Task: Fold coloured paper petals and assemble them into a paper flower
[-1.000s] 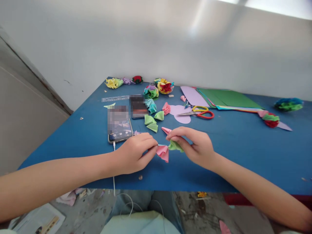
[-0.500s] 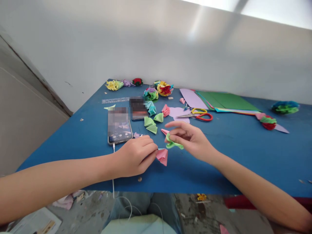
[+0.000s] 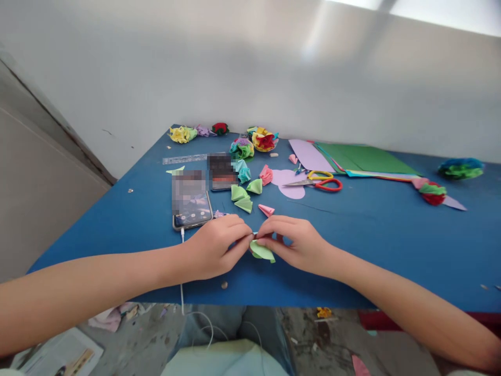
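Note:
Both my hands meet over the near part of the blue table (image 3: 391, 245). My left hand (image 3: 215, 248) is closed in a pinch at its fingertips; the pink folded paper it held earlier is hidden now. My right hand (image 3: 295, 243) is closed too, pressing a light green folded paper piece (image 3: 262, 251) against the left fingertips. A small pink paper cone (image 3: 266, 210) lies just beyond my hands. Two green folded pieces (image 3: 242, 198) lie further back.
Two phones (image 3: 191, 201) lie at the left, one with a white cable (image 3: 182, 292) hanging off the edge. Red and yellow scissors (image 3: 319, 183) rest on a lilac cut-out. Coloured paper sheets (image 3: 360, 159), a ruler (image 3: 186, 158) and several paper flowers (image 3: 264, 140) sit towards the wall.
My right hand, lifted half a second ago with the green piece, has come down and left to meet the left fingertips. The green piece now covers the pink one.

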